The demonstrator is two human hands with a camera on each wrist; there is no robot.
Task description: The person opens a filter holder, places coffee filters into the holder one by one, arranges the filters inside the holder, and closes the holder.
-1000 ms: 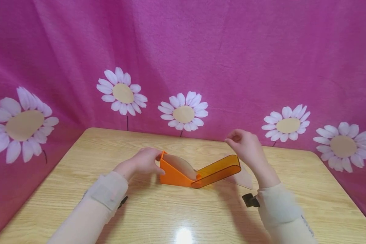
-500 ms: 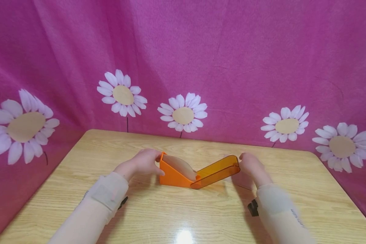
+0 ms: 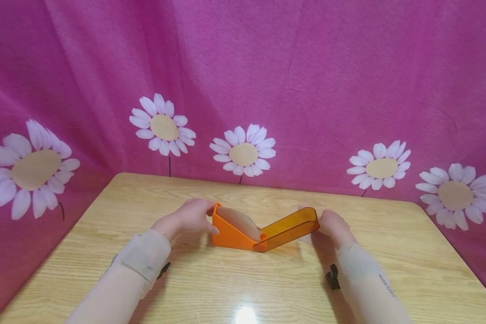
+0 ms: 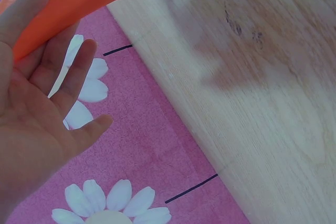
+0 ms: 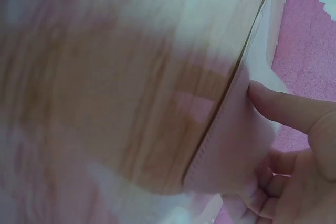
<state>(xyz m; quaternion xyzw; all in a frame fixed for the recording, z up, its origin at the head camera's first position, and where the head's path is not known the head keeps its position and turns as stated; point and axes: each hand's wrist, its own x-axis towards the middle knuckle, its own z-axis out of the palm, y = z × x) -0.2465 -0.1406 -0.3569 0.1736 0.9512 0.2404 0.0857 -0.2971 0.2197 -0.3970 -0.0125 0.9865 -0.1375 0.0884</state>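
An orange filter box [image 3: 232, 236] with a hinged, see-through amber lid [image 3: 287, 229] stands on the table, its lid swung out to the right. Tan paper coffee filters [image 3: 238, 221] stick up inside the box. My left hand [image 3: 188, 216] grips the box's tall left end, thumb on the near side. In the left wrist view, the other fingers go behind the orange wall [image 4: 79, 9] or stretch away from it. Just beyond the lid's tip, my right hand [image 3: 335, 227] pinches a pale coffee filter [image 5: 236, 145] with a crimped edge, thumb on one face and curled fingers at the other.
The wooden table [image 3: 210, 288] has its far edge against a magenta curtain [image 3: 299, 81] printed with white daisies. The lid partly covers the view of the filter in the right hand from the head camera.
My right hand has come down from above the lid to the pale filter lying behind it and taken hold of it. The left hand and the box have stayed in place.
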